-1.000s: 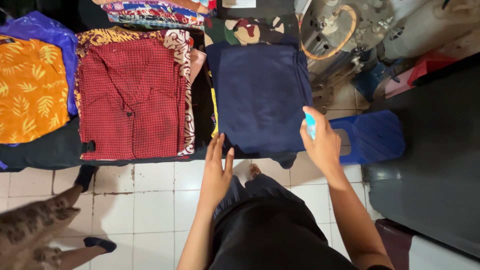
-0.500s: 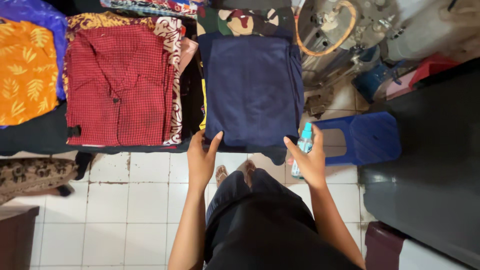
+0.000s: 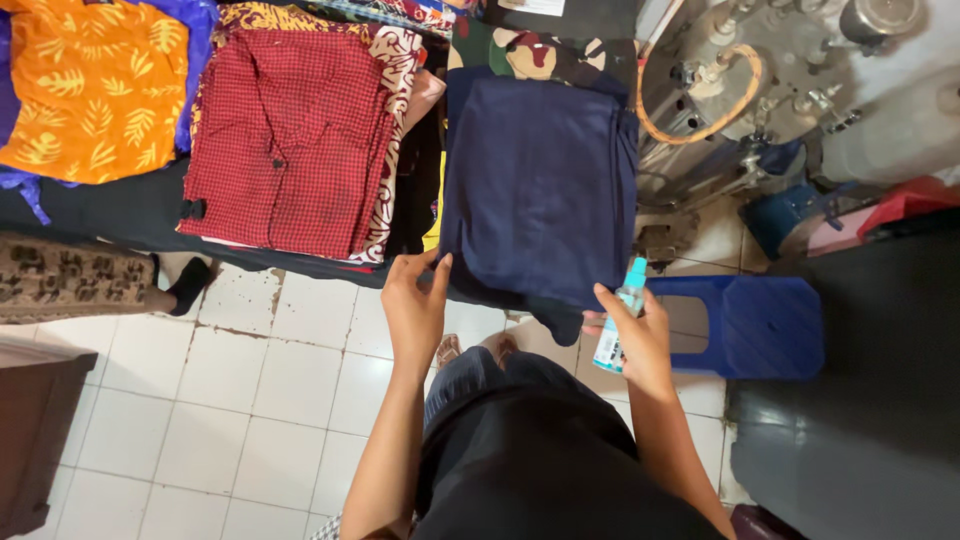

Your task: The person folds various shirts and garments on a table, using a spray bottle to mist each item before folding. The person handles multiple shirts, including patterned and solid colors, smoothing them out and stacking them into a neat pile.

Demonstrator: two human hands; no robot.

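Beside one navy garment (image 3: 540, 185), left hand (image 3: 415, 305) spread, right hand (image 3: 640, 335) gripping one spray bottle (image 3: 620, 328).

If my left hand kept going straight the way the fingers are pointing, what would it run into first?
The left hand points up the picture, toward the table. Its fingertips already sit at the near edge of the folded navy-blue cloth garment, so that garment would likely be met first, though depth is hard to judge from above.

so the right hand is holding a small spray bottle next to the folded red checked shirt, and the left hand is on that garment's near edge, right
Not quite. In the head view the right hand holds the small spray bottle beside the folded navy garment, and the left hand rests at that navy garment's near edge. The red checked shirt lies further left, untouched.
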